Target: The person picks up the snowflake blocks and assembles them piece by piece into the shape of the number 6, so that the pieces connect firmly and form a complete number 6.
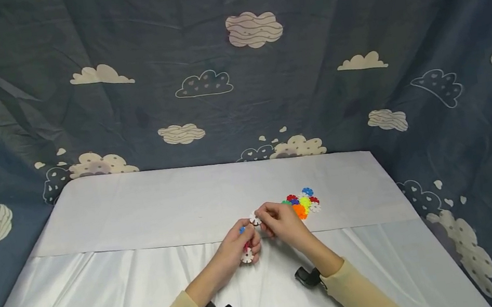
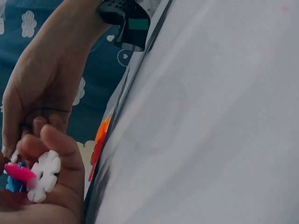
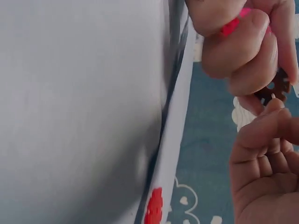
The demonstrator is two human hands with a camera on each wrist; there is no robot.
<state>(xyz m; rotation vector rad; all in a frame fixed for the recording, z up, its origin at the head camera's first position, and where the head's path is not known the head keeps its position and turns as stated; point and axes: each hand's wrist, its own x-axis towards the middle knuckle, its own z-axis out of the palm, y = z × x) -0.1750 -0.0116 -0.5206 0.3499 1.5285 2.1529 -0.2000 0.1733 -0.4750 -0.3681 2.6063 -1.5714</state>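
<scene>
My left hand (image 1: 239, 249) grips a short chain of interlocking plastic snowflake discs, with a white disc (image 2: 45, 176) at its near end, a pink disc (image 2: 20, 173) and a blue disc (image 2: 15, 183) behind it. The thumb and fingers of my right hand (image 1: 282, 222) pinch a white snowflake disc (image 1: 254, 219) against the far end of that chain. A dark brown snowflake disc (image 3: 275, 88) shows between both hands in the right wrist view. Fingers hide parts of the chain, so how the discs join there cannot be told.
Just right of my right hand lies a loose pile of snowflake discs, including an orange disc (image 1: 300, 211), a yellow disc (image 1: 305, 202) and a blue disc (image 1: 307, 191). A white cloth (image 1: 117, 213) covers the table. A dark cloud-print curtain (image 1: 191, 35) hangs behind and beside it.
</scene>
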